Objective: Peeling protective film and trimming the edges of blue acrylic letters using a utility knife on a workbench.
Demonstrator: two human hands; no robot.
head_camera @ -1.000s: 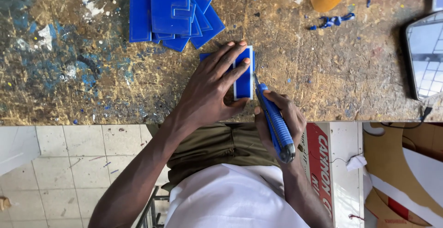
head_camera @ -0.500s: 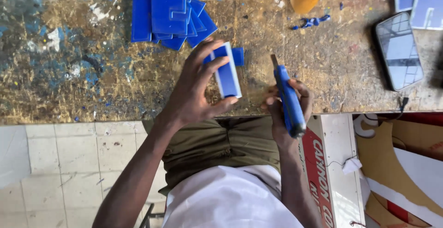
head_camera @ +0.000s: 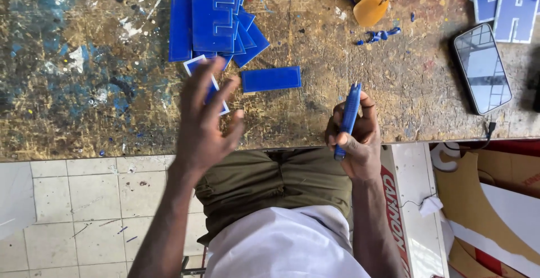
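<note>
Left hand point(head_camera: 205, 120) hovers with fingers spread and empty over a white-edged blue piece point(head_camera: 209, 87), beside a blue rectangular strip point(head_camera: 271, 79) lying flat on the worn tabletop point(head_camera: 84, 115). Right hand point(head_camera: 355, 137) is closed around a blue cutter point(head_camera: 347, 118), tip pointing away. The work looks to be between pieces; picking up another would call for a flat grip on its edges. Motion blur softens the left fingers, and the stacked blue letter shapes point(head_camera: 212, 16) run past the top edge.
</note>
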